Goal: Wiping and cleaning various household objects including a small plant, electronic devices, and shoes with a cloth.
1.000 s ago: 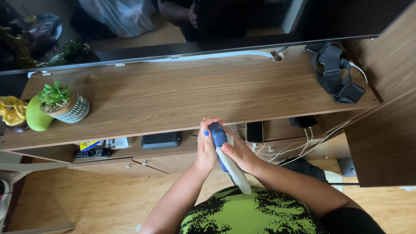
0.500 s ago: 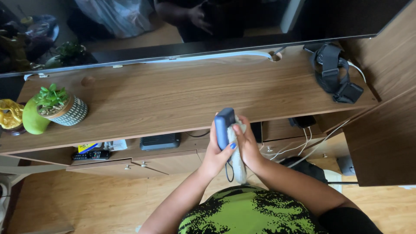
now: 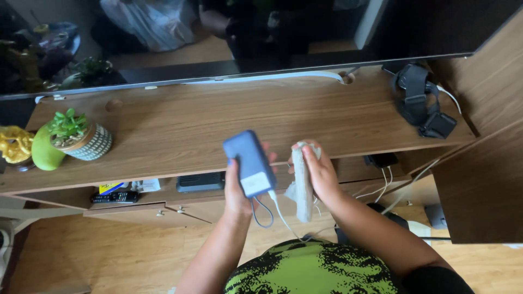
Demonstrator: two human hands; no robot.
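My left hand [image 3: 237,188] grips a blue rectangular power bank [image 3: 249,162], held upright over the front edge of a wooden shelf [image 3: 229,122]. A white cable [image 3: 283,215] and a small loop hang from the power bank's lower end. My right hand [image 3: 318,174] holds a crumpled pale cloth [image 3: 301,182] just to the right of the power bank, not touching it.
A potted succulent [image 3: 79,136], a green round object [image 3: 43,152] and a yellow figurine [image 3: 15,144] stand at the shelf's left. Black straps [image 3: 422,103] lie at its right. A dark screen [image 3: 245,38] rises behind. A black box [image 3: 200,182] and remote [image 3: 114,197] sit on the lower shelf.
The two hands have drawn apart: the left one now holds the power bank alone and has raised it, while the right one has taken the cloth off to the right.
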